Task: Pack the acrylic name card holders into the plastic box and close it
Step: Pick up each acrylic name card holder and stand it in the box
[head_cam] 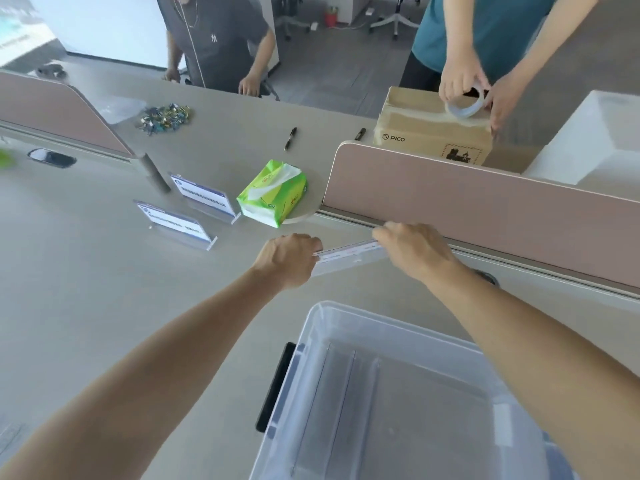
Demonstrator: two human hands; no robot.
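Both hands hold one clear holder [349, 256] by its ends, up off the table [86, 289] and just past the far side of the open box [311, 327]. The left hand [289, 259] is curled tight around the left end, with the knuckles up. The right hand [412, 251] is wrapped over the right end, with the fingers pointing down. Both arms reach straight out over the box and are almost fully stretched. The holder lies level between the hands, with its long side across.

I think the step now is to bring it back and set it down in the box. To do that well, keep it flat and hold only the ends, so the clear face gets no smudges. Line its long side up with the box's long side. Lower it gently to the bottom, since hard plastic can scratch or crack if dropped. Some clear shapes show inside the box, but I cannot tell what they are.

A near holder [176, 223] and a far holder [204, 195] stand on the table to the left, beside a green tissue pack [273, 194]. They are not packed yet. No lid is in view.
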